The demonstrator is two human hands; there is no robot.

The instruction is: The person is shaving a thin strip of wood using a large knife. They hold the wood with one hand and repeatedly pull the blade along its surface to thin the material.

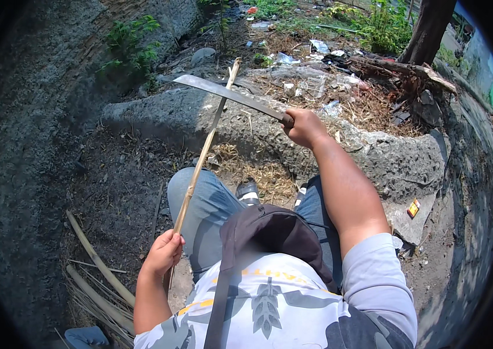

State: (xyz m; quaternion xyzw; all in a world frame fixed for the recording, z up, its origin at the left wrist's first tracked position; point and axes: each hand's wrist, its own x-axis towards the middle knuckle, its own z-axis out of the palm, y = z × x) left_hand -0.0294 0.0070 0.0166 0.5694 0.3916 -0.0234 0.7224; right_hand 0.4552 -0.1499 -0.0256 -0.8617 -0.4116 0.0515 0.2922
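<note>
My left hand (165, 252) is closed around the lower part of a long, thin wooden stick (198, 166), which slants up and away over my left knee. Its far end looks pale and split, resting near a concrete ledge. In my right hand (305, 128) is the handle of a machete (229, 94), its long blade pointing left. The blade crosses the stick near the stick's far end; whether they touch I cannot tell. Part of the stick below my left hand is hidden by my arm.
A rough concrete ledge (351, 157) runs in front of my feet, with litter and dry grass beyond. Curved stalks and thin strips (98, 262) lie at the lower left. A wall (19, 145) rises on the left; a tree trunk (429, 32) stands far right. A small yellow-red packet (413, 208) lies at right.
</note>
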